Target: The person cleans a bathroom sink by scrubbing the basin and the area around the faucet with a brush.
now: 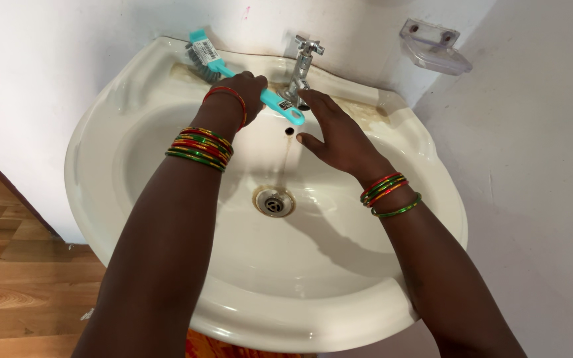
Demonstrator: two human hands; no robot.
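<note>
Head view: left hand [243, 93] fingers clenched round turquoise plastic scrub brush [233, 69] at back rim of cream ceramic sink [134, 99]; right hand [336, 132] fingers spread, touching basin wall below chrome tap [303, 63]; basin centre open.

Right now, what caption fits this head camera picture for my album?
Left hand scrubs a cream sink's back ledge with a teal brush; right hand reaches toward the tap.

"See any stickers?"
"Two, both on the blue brush [233, 69]. A white label [202, 48] sits on its head, and a small white sticker [285, 105] sits near the handle's end."
</note>
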